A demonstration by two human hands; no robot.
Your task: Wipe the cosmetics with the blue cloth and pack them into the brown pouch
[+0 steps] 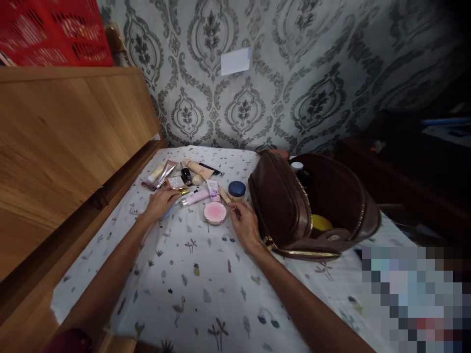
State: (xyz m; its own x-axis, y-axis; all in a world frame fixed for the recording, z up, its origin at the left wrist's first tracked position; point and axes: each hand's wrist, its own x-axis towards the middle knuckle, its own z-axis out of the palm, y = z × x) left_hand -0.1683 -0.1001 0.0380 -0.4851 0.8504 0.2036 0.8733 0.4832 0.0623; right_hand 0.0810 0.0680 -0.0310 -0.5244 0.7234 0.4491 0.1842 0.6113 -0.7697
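Note:
My left hand (162, 203) rests at the near left of a group of cosmetics, its fingertips closed on a small gold tube (184, 191). Just beyond it lies a glittery compact (175, 183). My right hand (246, 224) has its fingers pinched at the near end of a slim beige tube (225, 197). A pink round compact (215, 213) sits beside that hand, and a jar with a dark blue lid (237, 189) stands beyond it. Between the hands are a pink tube (195, 197) and a small white-and-purple tube (213, 190).
An unzipped brown leather bag (281, 201) stands at the right, with a yellow item (321, 223) and a white-capped item (297, 167) inside. Farther back lie a peach tube (198, 169) and a dark bottle (186, 174). A wooden cabinet (73, 137) borders the patterned cloth (206, 294) on the left.

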